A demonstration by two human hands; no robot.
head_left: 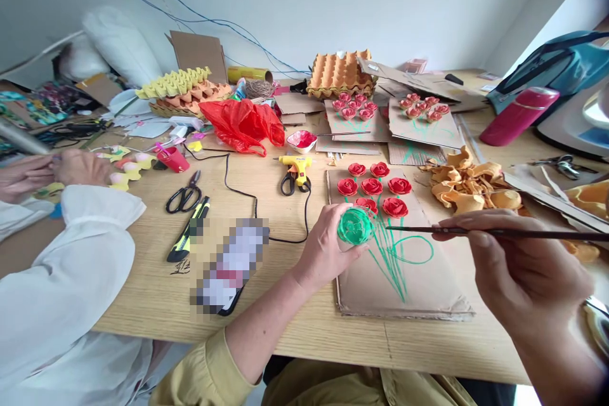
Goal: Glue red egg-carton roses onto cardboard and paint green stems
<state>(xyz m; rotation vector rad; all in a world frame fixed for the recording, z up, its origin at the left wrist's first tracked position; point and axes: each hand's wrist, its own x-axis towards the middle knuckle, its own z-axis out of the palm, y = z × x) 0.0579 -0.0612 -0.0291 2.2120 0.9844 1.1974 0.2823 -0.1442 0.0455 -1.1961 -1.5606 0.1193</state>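
On the head cam, our left hand (326, 240) is wrapped round a small cup of green paint (354, 226) by the left edge of the cardboard panel (428, 288) on the bench (290, 282). Our right hand (526, 273) pinches a slim paintbrush (499, 233), tip near the green stems (397, 273), just below the red roses (372, 186); can't tell if it's touching.

Cardboard panel (361, 295): near, right of the phone (234, 266); I see craft roses (372, 186) on its far half.
Left hand (323, 242): around the paint cup (354, 226), above the panel.
Right hand (518, 273): to the right, its paintbrush (419, 229) over the panel.
Glue gun (298, 166): left of the panel's far end, before the paint dish (301, 141).
Scissors (186, 195): left, just beyond the utility knife (189, 228).
Thermos (518, 115): far right, beyond the carton pieces (466, 184).
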